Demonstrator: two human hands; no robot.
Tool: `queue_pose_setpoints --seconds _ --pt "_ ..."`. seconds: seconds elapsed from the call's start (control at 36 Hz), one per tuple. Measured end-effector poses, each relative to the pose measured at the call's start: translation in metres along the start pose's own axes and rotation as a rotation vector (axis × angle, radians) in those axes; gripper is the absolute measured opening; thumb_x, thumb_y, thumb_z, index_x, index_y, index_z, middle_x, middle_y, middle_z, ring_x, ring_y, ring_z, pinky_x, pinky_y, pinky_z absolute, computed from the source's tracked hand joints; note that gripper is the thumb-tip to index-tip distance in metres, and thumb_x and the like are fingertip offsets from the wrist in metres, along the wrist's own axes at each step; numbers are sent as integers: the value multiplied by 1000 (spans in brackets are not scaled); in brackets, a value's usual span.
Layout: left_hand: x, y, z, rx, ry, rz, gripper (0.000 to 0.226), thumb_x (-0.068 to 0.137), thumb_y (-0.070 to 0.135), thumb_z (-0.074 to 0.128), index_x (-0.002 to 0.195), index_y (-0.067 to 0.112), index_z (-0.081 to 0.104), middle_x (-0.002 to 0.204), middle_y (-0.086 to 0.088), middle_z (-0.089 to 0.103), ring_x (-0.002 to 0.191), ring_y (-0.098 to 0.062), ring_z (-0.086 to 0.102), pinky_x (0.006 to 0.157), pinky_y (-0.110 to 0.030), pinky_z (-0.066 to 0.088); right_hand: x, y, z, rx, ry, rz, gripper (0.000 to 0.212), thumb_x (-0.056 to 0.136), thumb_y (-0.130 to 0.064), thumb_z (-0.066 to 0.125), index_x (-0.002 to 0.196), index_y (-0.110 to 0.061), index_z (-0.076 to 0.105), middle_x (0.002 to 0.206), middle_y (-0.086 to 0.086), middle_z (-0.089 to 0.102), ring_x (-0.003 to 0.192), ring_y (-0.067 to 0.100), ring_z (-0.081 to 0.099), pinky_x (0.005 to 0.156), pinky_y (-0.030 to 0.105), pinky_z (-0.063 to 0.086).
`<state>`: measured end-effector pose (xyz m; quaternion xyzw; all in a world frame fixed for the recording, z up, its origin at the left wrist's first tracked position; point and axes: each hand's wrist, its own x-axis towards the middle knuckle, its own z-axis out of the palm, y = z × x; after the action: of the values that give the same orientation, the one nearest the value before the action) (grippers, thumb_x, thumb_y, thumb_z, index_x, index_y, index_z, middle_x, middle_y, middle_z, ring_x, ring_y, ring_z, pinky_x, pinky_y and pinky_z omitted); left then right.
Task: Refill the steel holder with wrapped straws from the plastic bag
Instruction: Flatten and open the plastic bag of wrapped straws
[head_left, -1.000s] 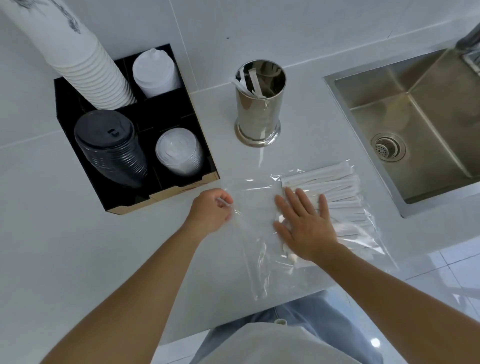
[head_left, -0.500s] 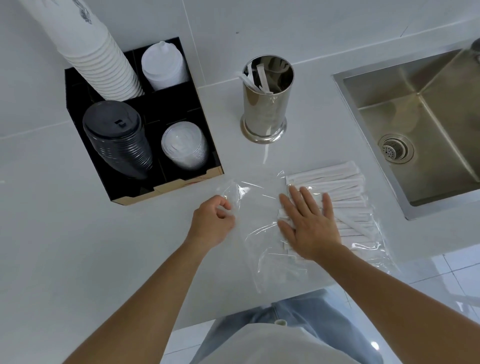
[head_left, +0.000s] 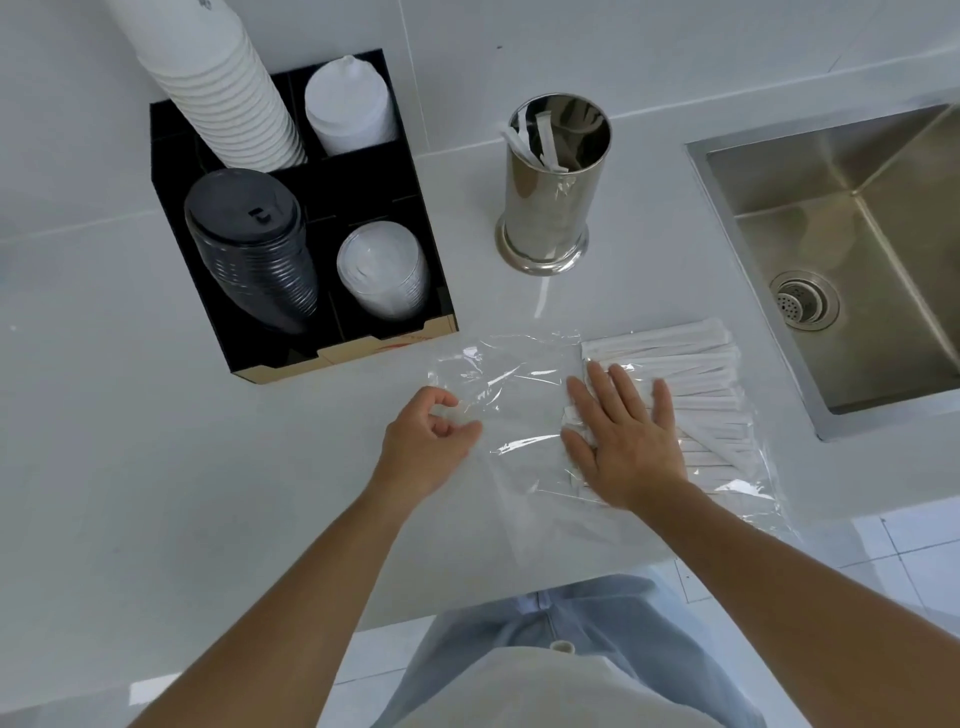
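The wrapped straws (head_left: 691, 384) are lying crosswise in the plastic bag (head_left: 524, 395) on the desk (head_left: 156, 467), under the flat right hand (head_left: 626, 434); the left hand (head_left: 423, 444) is seemingly pinching the bag's mouth, its fingers (head_left: 441, 397) curled.

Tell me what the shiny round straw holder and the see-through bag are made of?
The shiny round straw holder looks like polished steel: it mirrors the counter. The see-through bag looks like thin clear plastic: it crinkles and glints, and the white wrapped straws, probably paper-wrapped, show through it.
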<state>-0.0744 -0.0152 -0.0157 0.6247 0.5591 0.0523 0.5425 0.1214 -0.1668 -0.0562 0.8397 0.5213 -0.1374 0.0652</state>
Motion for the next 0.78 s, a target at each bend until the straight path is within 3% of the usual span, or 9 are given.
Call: queue_pose_setpoints --seconds 0.11,0.19,0.33,0.42,0.47,0.56,0.69,0.78 --pt "-5 -6 2 74 5 14 31 71 17 65 89 40 52 66 -1 70 50 -8 57 43 -18 44 0 0 1 -6 2 -2 66 95 -60 3 154 -32 0 164 -4 -4 150 18 -7 116 55 -11" --pt "-5 -9 -1 80 -8 15 30 74 9 62 85 36 54 63 2 69 46 -3 55 40 -17 40 -1 0 1 1 8 -5 66 95 -60 4 155 -32 2 164 -5 -3 150 18 -6 116 55 -10" --pt "2 -18 -16 108 -5 20 28 83 1 56 73 25 65 59 4 68 57 -12 69 56 -30 55 -1 1 1 0 5 -8 66 95 -60 4 154 -32 -1 164 -5 -4 150 18 -7 116 55 -10" --pt "3 -23 -22 65 -29 -9 27 86 3 57 72 22 70 68 -1 72 68 -22 74 74 -42 62 0 1 0 3 16 -7 66 95 -60 6 155 -32 1 164 -4 -1 150 19 -4 116 55 -8" --pt "2 -23 -20 1 -32 -34 21 85 9 59 74 22 72 75 -4 71 69 -22 74 77 -43 62 0 0 0 1 19 -4 65 96 -59 8 155 -31 4 164 -4 2 150 19 -3 116 55 -7" --pt "-5 -22 -13 -95 -40 -48 4 73 27 70 76 30 71 82 -3 69 70 -20 73 72 -37 62 -1 0 0 -3 18 -7 66 96 -59 7 155 -31 6 164 -4 3 150 19 -2 116 54 -7" --pt "-19 -33 -4 22 67 1 21 71 17 71 74 33 58 70 8 70 61 -14 66 50 -30 56 -2 0 -2 -6 27 -19 65 96 -57 12 155 -29 12 164 -2 7 150 20 3 115 55 -4" --pt "-23 -37 -4 17 121 -21 27 70 12 73 62 27 53 57 2 64 60 -24 66 54 -37 57 -2 0 -3 -10 9 -23 65 97 -56 11 155 -29 8 164 -2 3 150 20 -1 114 55 -6"
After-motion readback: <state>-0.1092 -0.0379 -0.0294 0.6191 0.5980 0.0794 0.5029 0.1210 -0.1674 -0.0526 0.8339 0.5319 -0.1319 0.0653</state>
